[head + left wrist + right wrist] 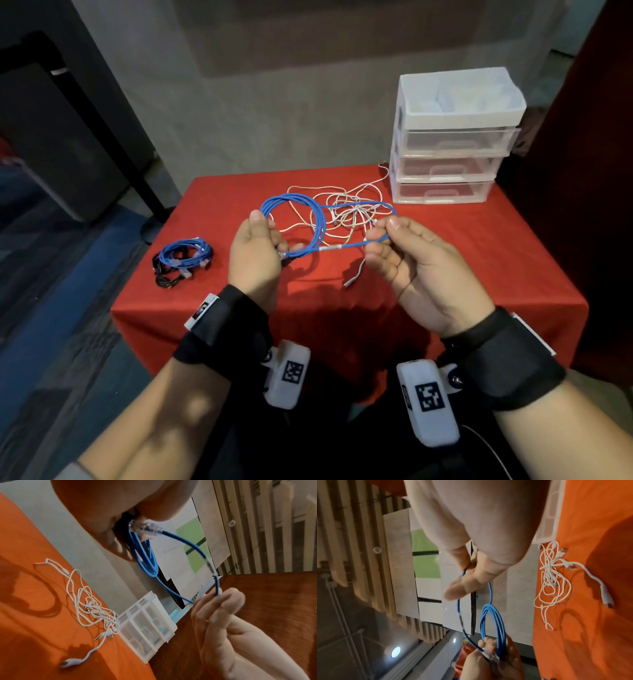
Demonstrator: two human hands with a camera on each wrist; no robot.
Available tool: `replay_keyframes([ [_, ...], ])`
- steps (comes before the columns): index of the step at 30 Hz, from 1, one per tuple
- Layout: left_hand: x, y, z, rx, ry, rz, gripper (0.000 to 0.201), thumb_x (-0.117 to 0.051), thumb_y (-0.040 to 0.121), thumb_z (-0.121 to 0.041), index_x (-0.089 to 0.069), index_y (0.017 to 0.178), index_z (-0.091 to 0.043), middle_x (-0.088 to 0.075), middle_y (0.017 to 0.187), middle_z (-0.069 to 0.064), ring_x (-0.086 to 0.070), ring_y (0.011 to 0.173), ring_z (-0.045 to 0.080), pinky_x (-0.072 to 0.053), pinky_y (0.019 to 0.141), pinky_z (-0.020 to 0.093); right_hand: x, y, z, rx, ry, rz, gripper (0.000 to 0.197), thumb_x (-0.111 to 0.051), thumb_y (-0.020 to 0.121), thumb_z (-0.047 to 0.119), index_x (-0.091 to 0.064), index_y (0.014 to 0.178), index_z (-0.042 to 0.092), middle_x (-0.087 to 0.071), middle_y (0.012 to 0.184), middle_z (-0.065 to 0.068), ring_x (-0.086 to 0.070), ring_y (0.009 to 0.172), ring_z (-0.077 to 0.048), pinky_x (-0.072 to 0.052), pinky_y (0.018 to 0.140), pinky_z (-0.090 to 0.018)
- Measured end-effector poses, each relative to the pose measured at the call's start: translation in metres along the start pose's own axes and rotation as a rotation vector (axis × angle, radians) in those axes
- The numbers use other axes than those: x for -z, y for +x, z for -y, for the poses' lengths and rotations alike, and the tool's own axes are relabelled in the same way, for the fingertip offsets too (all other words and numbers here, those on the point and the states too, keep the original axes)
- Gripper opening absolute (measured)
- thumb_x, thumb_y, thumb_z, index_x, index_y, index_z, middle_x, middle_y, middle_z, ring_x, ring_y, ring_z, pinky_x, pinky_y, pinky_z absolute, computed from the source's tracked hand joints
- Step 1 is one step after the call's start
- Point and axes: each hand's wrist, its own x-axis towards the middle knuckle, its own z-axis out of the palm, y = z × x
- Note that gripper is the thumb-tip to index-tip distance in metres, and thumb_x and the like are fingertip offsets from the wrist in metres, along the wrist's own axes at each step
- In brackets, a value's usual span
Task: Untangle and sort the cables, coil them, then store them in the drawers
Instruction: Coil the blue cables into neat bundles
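A blue network cable hangs in the air above the red table, wound in several loops. My left hand grips the loops together with the clear plug at its fingers. My right hand pinches the last loose stretch of the same blue cable between thumb and fingers, out to the right. A tangle of white cables lies on the cloth beneath, with one white plug end trailing toward me. The white tangle shows in both wrist views.
A coiled bundle of blue and black cables lies at the table's left edge. A white drawer unit with three clear drawers, all closed, stands at the back right corner. The red cloth covers a small table; floor lies to the left.
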Motion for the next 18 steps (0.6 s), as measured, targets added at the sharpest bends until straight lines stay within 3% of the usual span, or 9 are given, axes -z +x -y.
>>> replay_keyframes([
  [3, -0.002, 0.001, 0.002, -0.009, 0.025, 0.003, 0.036, -0.029, 0.111, -0.035, -0.045, 0.083, -0.019, -0.039, 0.056, -0.010, -0.038, 0.043, 0.004, -0.036, 0.051, 0.024, 0.000, 0.003, 0.001, 0.047, 0.076, -0.050, 0.015, -0.051, 0.103, 0.011, -0.063, 0.094, 0.006, -0.073, 0.080, -0.008, -0.070, 0.063, -0.011, -0.060, 0.060, -0.022],
  [6, -0.002, 0.002, 0.004, -0.025, 0.011, -0.012, 0.037, -0.029, 0.111, -0.032, -0.045, 0.081, -0.017, -0.047, 0.063, -0.006, -0.053, 0.049, 0.005, -0.041, 0.053, 0.025, 0.001, 0.003, -0.002, 0.065, 0.088, -0.080, 0.012, -0.052, 0.103, 0.011, -0.062, 0.098, 0.006, -0.073, 0.081, -0.009, -0.071, 0.066, -0.012, -0.060, 0.062, -0.023],
  [8, -0.005, -0.001, 0.004, 0.006, -0.004, -0.028, 0.035, -0.030, 0.111, -0.033, -0.047, 0.084, -0.017, -0.055, 0.080, -0.001, -0.069, 0.070, 0.010, -0.051, 0.057, 0.029, 0.001, 0.004, -0.004, 0.080, 0.081, -0.083, 0.010, -0.053, 0.102, 0.011, -0.061, 0.098, 0.007, -0.073, 0.083, -0.010, -0.072, 0.069, -0.014, -0.061, 0.065, -0.025],
  [11, -0.009, -0.005, 0.003, 0.123, -0.036, -0.048, 0.033, -0.032, 0.110, -0.035, -0.048, 0.087, -0.017, -0.056, 0.091, 0.002, -0.072, 0.091, 0.023, -0.059, 0.064, 0.035, 0.002, 0.005, -0.011, 0.092, 0.038, -0.053, 0.008, -0.055, 0.101, 0.013, -0.060, 0.095, 0.010, -0.073, 0.090, -0.012, -0.074, 0.077, -0.019, -0.062, 0.070, -0.028],
  [13, -0.011, -0.009, 0.000, 0.237, -0.140, 0.010, 0.034, -0.033, 0.110, -0.035, -0.046, 0.086, -0.016, -0.056, 0.092, 0.011, -0.071, 0.090, 0.031, -0.062, 0.070, 0.043, 0.001, 0.004, -0.020, 0.091, -0.063, -0.031, 0.007, -0.059, 0.098, 0.013, -0.061, 0.093, 0.008, -0.072, 0.090, -0.011, -0.074, 0.078, -0.020, -0.062, 0.072, -0.028],
  [15, -0.015, -0.016, -0.004, 0.387, -0.274, 0.138, 0.034, -0.031, 0.110, -0.037, -0.044, 0.086, -0.016, -0.066, 0.094, 0.019, -0.072, 0.085, 0.035, -0.061, 0.071, 0.050, -0.001, 0.002, -0.032, 0.102, -0.276, -0.024, 0.013, -0.066, 0.094, 0.013, -0.066, 0.090, 0.001, -0.068, 0.080, -0.008, -0.066, 0.069, -0.016, -0.059, 0.068, -0.027],
  [16, -0.018, -0.020, -0.007, 0.438, -0.316, 0.191, 0.035, -0.031, 0.109, -0.038, -0.044, 0.086, -0.016, -0.071, 0.092, 0.019, -0.073, 0.080, 0.031, -0.062, 0.066, 0.046, -0.002, 0.001, -0.038, 0.110, -0.384, -0.015, 0.015, -0.070, 0.092, 0.013, -0.070, 0.092, -0.001, -0.066, 0.077, -0.009, -0.061, 0.068, -0.015, -0.056, 0.065, -0.027],
  [18, -0.023, -0.024, -0.010, 0.443, -0.315, 0.228, 0.035, -0.032, 0.109, -0.038, -0.045, 0.083, -0.018, -0.069, 0.077, 0.007, -0.069, 0.064, 0.017, -0.058, 0.055, 0.029, -0.003, -0.003, -0.046, 0.129, -0.534, 0.029, 0.013, -0.074, 0.091, 0.015, -0.079, 0.100, 0.007, -0.069, 0.083, -0.010, -0.054, 0.070, -0.014, -0.051, 0.064, -0.027],
])
